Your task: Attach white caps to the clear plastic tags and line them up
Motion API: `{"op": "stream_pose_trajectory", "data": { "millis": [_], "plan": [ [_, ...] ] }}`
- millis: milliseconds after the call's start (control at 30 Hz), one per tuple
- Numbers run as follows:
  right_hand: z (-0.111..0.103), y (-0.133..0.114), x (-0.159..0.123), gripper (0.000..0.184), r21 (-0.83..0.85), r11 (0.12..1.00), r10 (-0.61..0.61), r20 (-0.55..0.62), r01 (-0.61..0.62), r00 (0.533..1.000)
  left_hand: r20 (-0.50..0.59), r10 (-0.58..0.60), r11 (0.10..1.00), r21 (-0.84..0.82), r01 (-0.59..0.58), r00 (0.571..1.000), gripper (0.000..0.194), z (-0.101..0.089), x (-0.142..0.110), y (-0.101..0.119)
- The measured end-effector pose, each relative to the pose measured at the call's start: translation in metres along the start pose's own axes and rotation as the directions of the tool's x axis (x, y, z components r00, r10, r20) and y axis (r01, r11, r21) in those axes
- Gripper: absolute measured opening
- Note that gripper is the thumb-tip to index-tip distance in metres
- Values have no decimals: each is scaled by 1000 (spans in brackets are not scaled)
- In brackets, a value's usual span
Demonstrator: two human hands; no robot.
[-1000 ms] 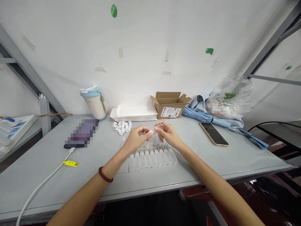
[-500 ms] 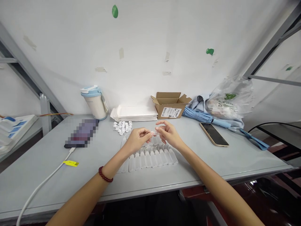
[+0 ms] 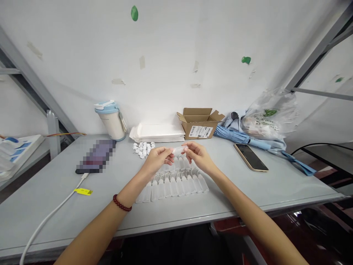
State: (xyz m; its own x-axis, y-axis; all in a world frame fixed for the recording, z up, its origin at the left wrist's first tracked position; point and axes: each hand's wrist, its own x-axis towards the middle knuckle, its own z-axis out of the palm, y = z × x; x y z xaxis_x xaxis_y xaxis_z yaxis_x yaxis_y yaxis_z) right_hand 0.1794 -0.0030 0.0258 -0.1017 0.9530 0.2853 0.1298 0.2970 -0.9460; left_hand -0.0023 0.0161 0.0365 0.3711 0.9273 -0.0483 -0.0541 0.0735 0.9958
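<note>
My left hand [image 3: 156, 159] and my right hand [image 3: 198, 154] meet over the middle of the grey table [image 3: 55, 206]. Between their pinched fingertips lies a small clear plastic vial [image 3: 179, 150], held level at both ends. Just below the hands lie rows of several more clear vials [image 3: 176, 182] side by side on the table. A little heap of small white caps [image 3: 143, 149] sits just beyond my left hand. A dark red bead bracelet [image 3: 121, 204] circles my left wrist.
A blue-lidded cup [image 3: 111, 120], a stack of white sheets [image 3: 157, 133] and an open cardboard box [image 3: 200, 123] line the wall. A phone [image 3: 250, 156], blue umbrella [image 3: 242, 138] and plastic bag [image 3: 268, 117] lie right. A charging phone [image 3: 95, 157] with white cable [image 3: 49, 217] lies left.
Both hands have risen slightly and moved away from me. The vial now shows plainly, held level between the fingertips of both hands.
</note>
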Motion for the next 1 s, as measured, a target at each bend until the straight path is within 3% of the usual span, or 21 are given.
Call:
{"op": "stream_pose_trajectory", "data": {
  "millis": [133, 633, 1000],
  "plan": [
    [-1, 5, 1, 35, 4, 1000, -25, -17, 25, 1000, 132, -90, 996, -6, 91, 987, 38, -2, -1, 0],
    [-1, 0, -1, 34, -75, 997, 8, -64, -13, 998, 81, 85, 986, 135, -95, 993, 28, -3, -1, -1],
    [2, -2, -2, 34, -15, 1000, -6, -55, 5, 998, 134, -61, 998, 21, 59, 989, 39, -2, -3, 2]
  ]
}}
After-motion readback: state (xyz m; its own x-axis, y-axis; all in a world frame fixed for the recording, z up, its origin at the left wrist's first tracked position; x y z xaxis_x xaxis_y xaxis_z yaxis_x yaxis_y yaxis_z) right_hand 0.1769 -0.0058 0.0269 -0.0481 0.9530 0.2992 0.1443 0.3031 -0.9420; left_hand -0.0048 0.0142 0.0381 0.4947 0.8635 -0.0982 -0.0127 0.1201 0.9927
